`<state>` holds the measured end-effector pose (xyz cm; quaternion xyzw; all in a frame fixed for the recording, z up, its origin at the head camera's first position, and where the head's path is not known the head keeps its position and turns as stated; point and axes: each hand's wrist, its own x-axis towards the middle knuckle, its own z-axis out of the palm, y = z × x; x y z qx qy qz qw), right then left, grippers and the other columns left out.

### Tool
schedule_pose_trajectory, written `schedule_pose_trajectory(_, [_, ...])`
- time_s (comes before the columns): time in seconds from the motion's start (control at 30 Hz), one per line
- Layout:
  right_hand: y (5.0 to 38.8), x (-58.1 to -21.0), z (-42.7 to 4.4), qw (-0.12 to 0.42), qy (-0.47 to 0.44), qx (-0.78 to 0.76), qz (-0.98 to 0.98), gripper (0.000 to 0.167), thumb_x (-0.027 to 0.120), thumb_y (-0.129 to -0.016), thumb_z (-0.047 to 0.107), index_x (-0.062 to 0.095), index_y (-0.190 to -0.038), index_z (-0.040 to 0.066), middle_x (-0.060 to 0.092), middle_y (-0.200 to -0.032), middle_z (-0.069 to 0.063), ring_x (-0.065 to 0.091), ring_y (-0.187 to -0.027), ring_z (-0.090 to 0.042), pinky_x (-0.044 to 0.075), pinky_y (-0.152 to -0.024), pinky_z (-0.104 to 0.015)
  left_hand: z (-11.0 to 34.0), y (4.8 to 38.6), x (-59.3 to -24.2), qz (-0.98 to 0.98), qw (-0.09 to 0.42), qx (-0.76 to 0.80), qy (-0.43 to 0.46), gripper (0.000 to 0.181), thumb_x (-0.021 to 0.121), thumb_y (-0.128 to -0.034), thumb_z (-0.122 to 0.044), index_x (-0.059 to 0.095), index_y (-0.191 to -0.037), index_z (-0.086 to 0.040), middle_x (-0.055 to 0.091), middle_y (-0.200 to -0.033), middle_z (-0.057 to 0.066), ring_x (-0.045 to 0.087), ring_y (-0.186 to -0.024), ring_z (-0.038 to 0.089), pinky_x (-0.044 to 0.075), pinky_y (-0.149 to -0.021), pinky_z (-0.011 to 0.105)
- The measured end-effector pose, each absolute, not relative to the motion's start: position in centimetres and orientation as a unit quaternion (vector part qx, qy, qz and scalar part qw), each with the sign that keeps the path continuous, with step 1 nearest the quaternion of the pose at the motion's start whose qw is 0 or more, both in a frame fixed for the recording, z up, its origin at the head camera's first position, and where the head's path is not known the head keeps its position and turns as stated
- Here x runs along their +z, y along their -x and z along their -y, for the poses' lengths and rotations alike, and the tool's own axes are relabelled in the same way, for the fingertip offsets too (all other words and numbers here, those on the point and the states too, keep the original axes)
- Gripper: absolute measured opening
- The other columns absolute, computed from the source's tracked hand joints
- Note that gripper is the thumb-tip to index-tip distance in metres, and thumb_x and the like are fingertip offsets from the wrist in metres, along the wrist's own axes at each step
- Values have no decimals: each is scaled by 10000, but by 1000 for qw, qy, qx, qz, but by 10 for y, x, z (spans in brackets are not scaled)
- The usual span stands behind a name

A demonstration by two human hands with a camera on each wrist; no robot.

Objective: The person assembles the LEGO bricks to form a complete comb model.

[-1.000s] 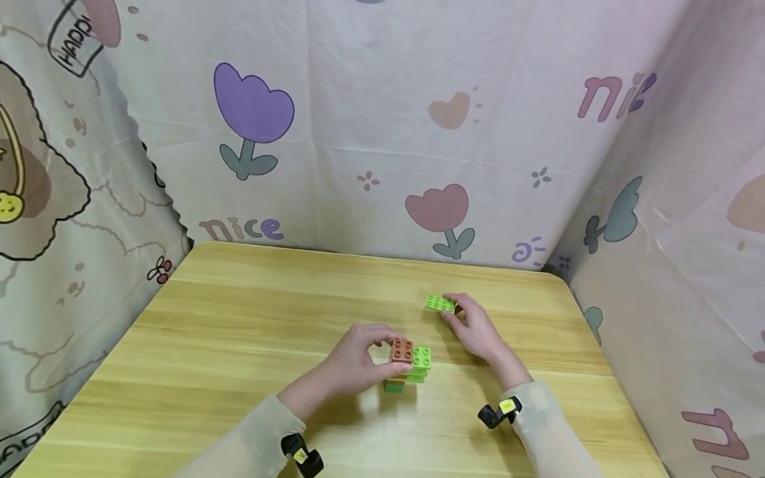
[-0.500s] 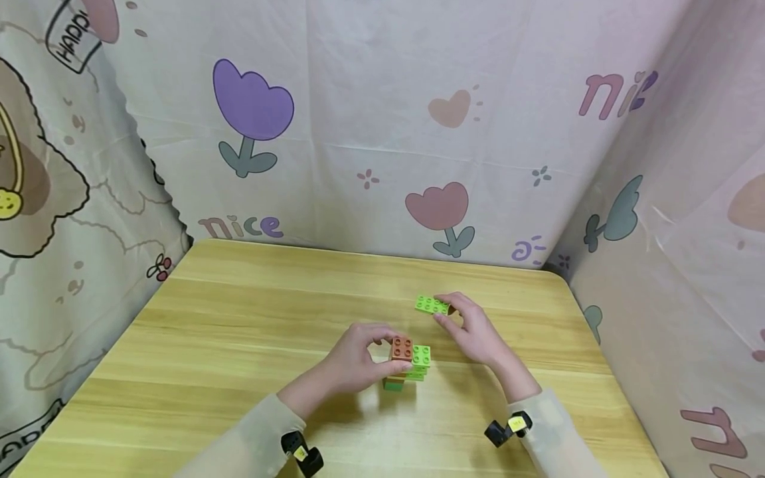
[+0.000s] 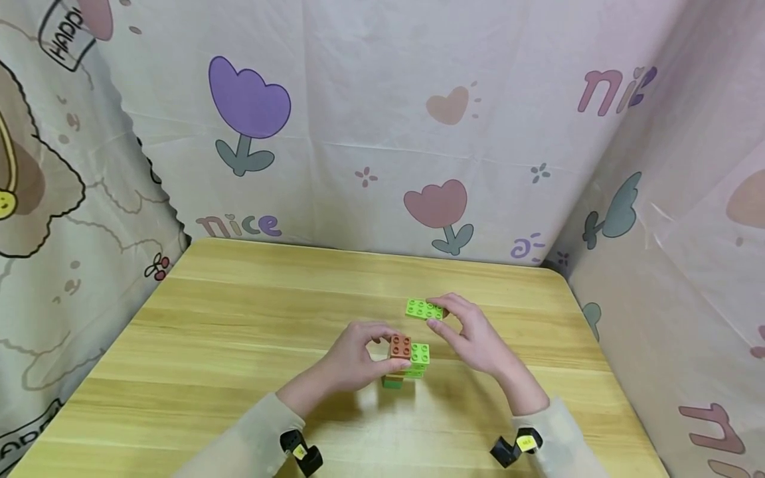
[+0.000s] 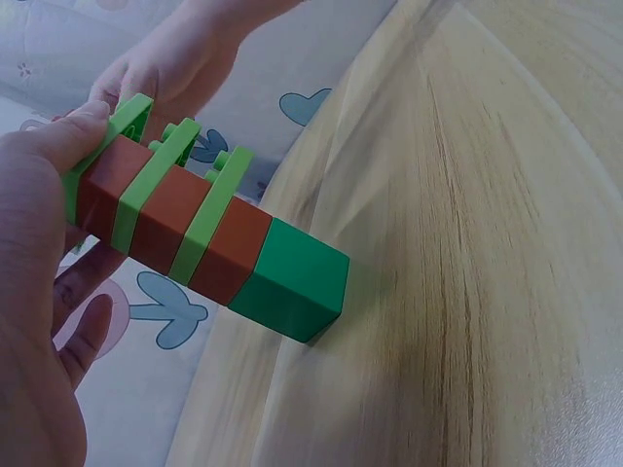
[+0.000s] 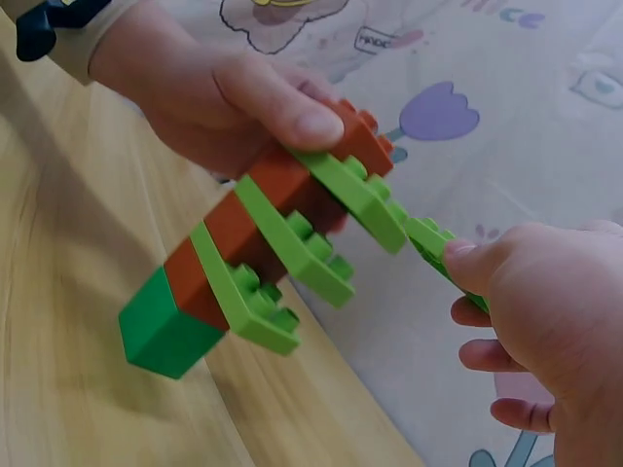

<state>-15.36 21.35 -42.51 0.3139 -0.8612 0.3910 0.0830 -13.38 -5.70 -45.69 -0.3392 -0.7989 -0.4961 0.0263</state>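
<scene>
In the head view my left hand (image 3: 355, 358) grips the upper part of a toy-brick stack, thumb on the near side. A dark green brick (image 4: 292, 277) forms the stack's base. Above it, reddish-brown bricks (image 5: 200, 277) alternate with light green plates (image 5: 292, 245) that jut out to the right. A studded brown brick (image 3: 400, 346) tops the stack. My right hand (image 3: 475, 332) pinches another light green plate (image 3: 421, 309) by its right end, behind and right of the stack, studs up. Whether the base touches the table cannot be told for certain.
The wood-grain table (image 3: 239, 312) extends around both hands. A printed cloth (image 3: 358, 119) hangs behind its far edge, and more cloth hangs at both sides. Black wrist devices sit on the left sleeve (image 3: 239, 431) and the right sleeve (image 3: 562, 438).
My right hand has moved left and slightly nearer with the light green plate, closer to the stack. The left hand keeps its grip on the stack in nearly the same place.
</scene>
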Motion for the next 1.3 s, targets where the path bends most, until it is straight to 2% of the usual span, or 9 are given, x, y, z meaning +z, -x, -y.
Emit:
schedule_pose_trajectory(0.17, [147, -420, -210, 88, -323, 390, 858, 343, 688, -1054, 193, 663, -1383, 100, 677, -1276, 57, 644, -1166, -159, 531, -1015, -499, 57, 134, -457, 796, 26, -499, 342, 308, 895, -872, -370, 791, -1116, -212, 741, -1045, -221, 684, -978, 51, 569, -879, 492])
schedule_pose_trajectory(0.4, [138, -411, -206, 90, -332, 384, 857, 367, 697, -1048, 200, 657, -1402, 114, 671, -1287, 87, 631, -1188, -149, 507, -1035, -495, 58, 133, -457, 800, 29, -494, 338, 300, 892, -874, -380, 793, -1110, -224, 737, -1034, -234, 683, -978, 43, 563, -878, 413])
schedule_pose_trajectory(0.67, [127, -402, -205, 90, -338, 368, 861, 383, 696, -1049, 221, 649, -1421, 143, 659, -1324, 108, 601, -1242, -156, 449, -1045, -529, 57, 134, -457, 795, 21, -503, 337, 279, 896, -871, -374, 793, -1087, -232, 742, -1062, -222, 681, -973, 50, 565, -878, 505])
schedule_pose_trajectory(0.87, [119, -399, -204, 85, -344, 361, 863, 400, 704, -1043, 229, 639, -1434, 177, 651, -1343, 102, 588, -1256, -169, 447, -1056, -552, 57, 135, -457, 794, 16, -504, 339, 291, 903, -862, -362, 793, -1096, -228, 740, -1072, -228, 671, -958, 52, 562, -873, 513])
schedule_pose_trajectory(1.3, [110, -404, -201, 81, -358, 345, 864, 378, 708, -1040, 239, 660, -1404, 148, 643, -1343, 126, 574, -1260, -155, 439, -1031, -529, 57, 135, -458, 795, 30, -495, 350, 215, 903, -868, -362, 769, -1001, -258, 710, -938, -239, 658, -871, 49, 557, -840, 501])
